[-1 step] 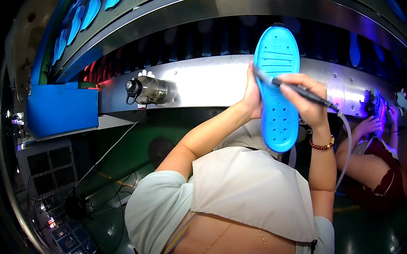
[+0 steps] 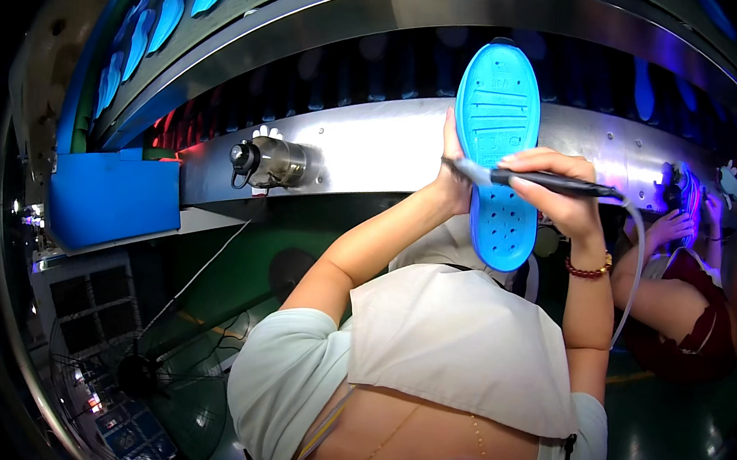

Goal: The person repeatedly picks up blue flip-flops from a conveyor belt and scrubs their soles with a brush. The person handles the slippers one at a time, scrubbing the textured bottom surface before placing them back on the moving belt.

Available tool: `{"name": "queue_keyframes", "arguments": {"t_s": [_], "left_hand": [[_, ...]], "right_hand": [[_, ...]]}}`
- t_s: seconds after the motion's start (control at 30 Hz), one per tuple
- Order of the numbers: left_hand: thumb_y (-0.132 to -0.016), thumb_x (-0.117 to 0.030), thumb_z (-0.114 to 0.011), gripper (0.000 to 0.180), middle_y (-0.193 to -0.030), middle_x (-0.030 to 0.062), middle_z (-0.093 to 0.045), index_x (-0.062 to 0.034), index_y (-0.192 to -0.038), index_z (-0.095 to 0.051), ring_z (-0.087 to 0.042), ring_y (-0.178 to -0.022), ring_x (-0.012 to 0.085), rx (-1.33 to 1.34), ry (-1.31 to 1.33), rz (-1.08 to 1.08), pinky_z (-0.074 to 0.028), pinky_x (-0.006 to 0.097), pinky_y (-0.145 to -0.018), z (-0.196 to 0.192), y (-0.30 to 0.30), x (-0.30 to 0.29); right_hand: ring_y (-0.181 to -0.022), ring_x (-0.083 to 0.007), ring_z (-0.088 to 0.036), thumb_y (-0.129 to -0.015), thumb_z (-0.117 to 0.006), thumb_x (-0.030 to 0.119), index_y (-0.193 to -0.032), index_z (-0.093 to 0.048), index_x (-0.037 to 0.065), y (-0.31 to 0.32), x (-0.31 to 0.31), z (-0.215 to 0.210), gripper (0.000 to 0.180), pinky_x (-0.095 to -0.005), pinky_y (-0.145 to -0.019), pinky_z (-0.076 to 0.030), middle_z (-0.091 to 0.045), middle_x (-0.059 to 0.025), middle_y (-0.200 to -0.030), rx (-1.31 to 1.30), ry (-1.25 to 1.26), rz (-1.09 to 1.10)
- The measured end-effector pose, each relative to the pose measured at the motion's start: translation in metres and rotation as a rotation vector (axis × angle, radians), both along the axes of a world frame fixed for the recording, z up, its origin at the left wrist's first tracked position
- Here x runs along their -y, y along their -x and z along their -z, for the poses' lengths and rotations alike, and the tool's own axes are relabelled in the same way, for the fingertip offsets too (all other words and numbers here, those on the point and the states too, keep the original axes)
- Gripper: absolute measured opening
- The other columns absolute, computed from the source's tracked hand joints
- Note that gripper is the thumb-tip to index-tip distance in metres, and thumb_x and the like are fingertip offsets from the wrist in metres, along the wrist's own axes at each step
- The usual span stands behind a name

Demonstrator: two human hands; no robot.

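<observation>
A bright blue shoe sole (image 2: 497, 109) stands nearly upright before me, its face with grooves and small holes turned my way. My left hand (image 2: 453, 183) grips its left edge, the fingers partly hidden behind it. In my right hand (image 2: 573, 205) is a brush (image 2: 550, 184) with a black handle, held between thumb and fingers. Its pale, blurred bristles lie across the middle of the sole at the left edge, close to my left hand. A clear hose (image 2: 637, 265) runs from the handle's end down past my right forearm.
A metal ledge (image 2: 368, 141) crosses behind the sole, bearing a dark transparent bottle (image 2: 284, 166) on its side. Several blue soles (image 2: 171, 11) lie on a belt at far left, above a blue bin (image 2: 114, 201). At right are a co-worker's hands (image 2: 675, 226). A fan (image 2: 139, 376) stands lower left.
The brush has moved a little toward me and left along the sole, its handle now more level. The sole has shifted slightly left and away from me. Both hands keep their holds.
</observation>
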State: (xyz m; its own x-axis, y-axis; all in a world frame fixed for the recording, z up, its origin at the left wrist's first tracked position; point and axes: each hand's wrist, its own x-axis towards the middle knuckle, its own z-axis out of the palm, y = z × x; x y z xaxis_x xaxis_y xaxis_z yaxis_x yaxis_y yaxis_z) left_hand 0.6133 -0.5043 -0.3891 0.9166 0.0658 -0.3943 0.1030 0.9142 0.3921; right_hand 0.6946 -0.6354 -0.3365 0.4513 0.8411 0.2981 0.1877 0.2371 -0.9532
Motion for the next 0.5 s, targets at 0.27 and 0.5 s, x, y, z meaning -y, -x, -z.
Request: {"name": "queue_keyframes", "arguments": {"t_s": [0.27, 0.5], "left_hand": [[-0.069, -0.078, -0.007, 0.096, -0.107, 0.0170, -0.052, -0.0045, -0.121, -0.041, -0.054, -0.095, 0.0278, 0.077, 0.011, -0.053, -0.044, 0.042, -0.084, -0.010, 0.000, -0.020], [-0.064, -0.082, -0.006, 0.102, -0.091, 0.0205, -0.057, -0.0018, -0.114, -0.044, -0.057, -0.079, 0.0311, 0.357, -0.187, -0.049, -0.048, 0.042, -0.071, -0.009, -0.016, -0.027]], "right_hand": [[-0.080, -0.0173, -0.061, -0.068, -0.064, -0.003, -0.086, -0.063, -0.002, 0.011, -0.004, -0.007, 0.018, -0.0260, -0.073, -0.046, -0.064, -0.0107, -0.085, 0.069, 0.018, -0.028], [-0.081, -0.0168, -0.060, -0.070, -0.061, -0.004, -0.087, -0.062, -0.002, 0.007, 0.008, -0.006, 0.017, -0.0261, -0.075, -0.047, -0.063, -0.0119, -0.088, 0.034, 0.082, 0.104]]}}
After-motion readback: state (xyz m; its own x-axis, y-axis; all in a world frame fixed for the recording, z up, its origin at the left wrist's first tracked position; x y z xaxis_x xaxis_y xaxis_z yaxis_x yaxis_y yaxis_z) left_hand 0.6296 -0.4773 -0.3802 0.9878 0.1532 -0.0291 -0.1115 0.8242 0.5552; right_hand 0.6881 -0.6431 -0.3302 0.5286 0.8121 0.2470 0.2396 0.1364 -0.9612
